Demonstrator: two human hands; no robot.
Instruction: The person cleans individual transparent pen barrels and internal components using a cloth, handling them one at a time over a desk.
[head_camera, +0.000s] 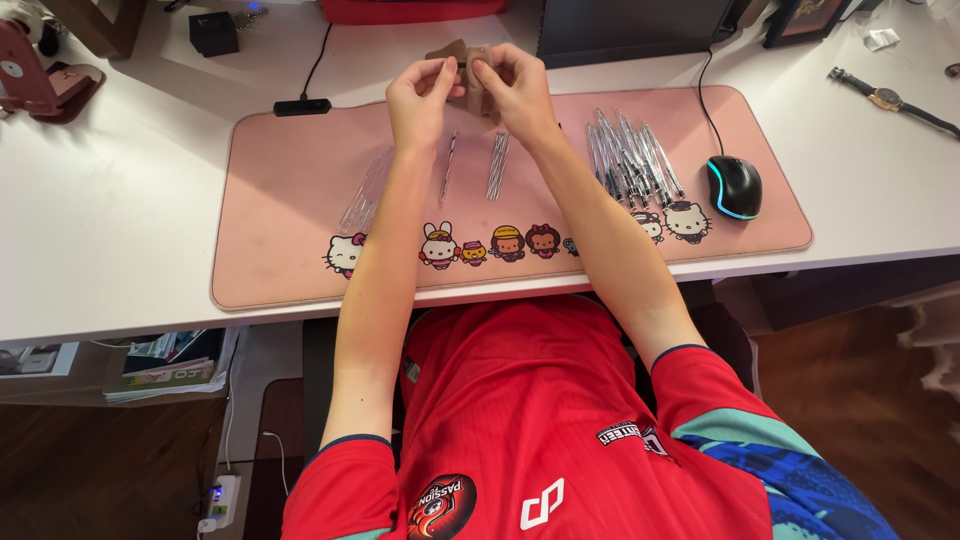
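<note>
Both my hands are raised over the far edge of a pink desk mat (280, 200) with cartoon figures along its front. My left hand (418, 95) and my right hand (512, 85) together pinch a small brown pouch-like thing (470, 70) between the fingertips. Below the hands, several thin clear pen parts lie on the mat: a bundle of clear tubes (366, 190) at the left, a single refill (448, 165) and a small pair of tubes (497, 165) in the middle. A larger heap of clear pens (630, 160) lies to the right.
A black mouse with a lit rim (735, 187) sits on the mat's right end, its cable running back. A wristwatch (888, 100) lies far right on the white desk. A black box (213, 33), a black cable hub (302, 106) and a dark monitor base (630, 30) stand behind.
</note>
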